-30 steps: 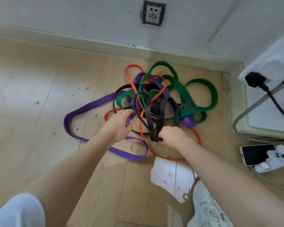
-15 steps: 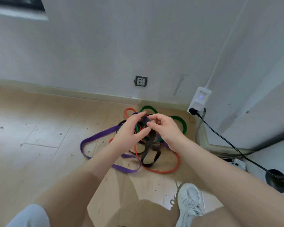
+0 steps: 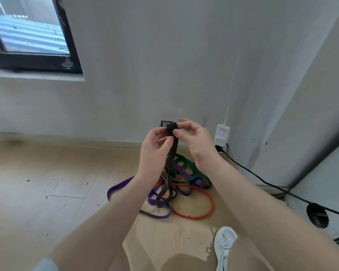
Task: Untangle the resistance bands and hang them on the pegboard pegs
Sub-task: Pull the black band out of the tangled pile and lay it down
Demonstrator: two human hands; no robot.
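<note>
There is one view only, from a camera worn on the person's head, so no second view overlaps with it. It looks forward and down over both forearms toward the wall [image 3: 164, 55], and its wide lens bows the wall's edges. The left hand [image 3: 155, 149] and right hand [image 3: 196, 141] sit near the middle of the frame, close to the lens, fingertips [image 3: 177, 132] raised level with the skirting line. Below the fingers lies the floor [image 3: 37, 192], farther from the lens. Up and left of the fingers a window [image 3: 27, 36] enters the frame; below them, at the bottom edge, a white shoe [image 3: 223, 245].
</note>
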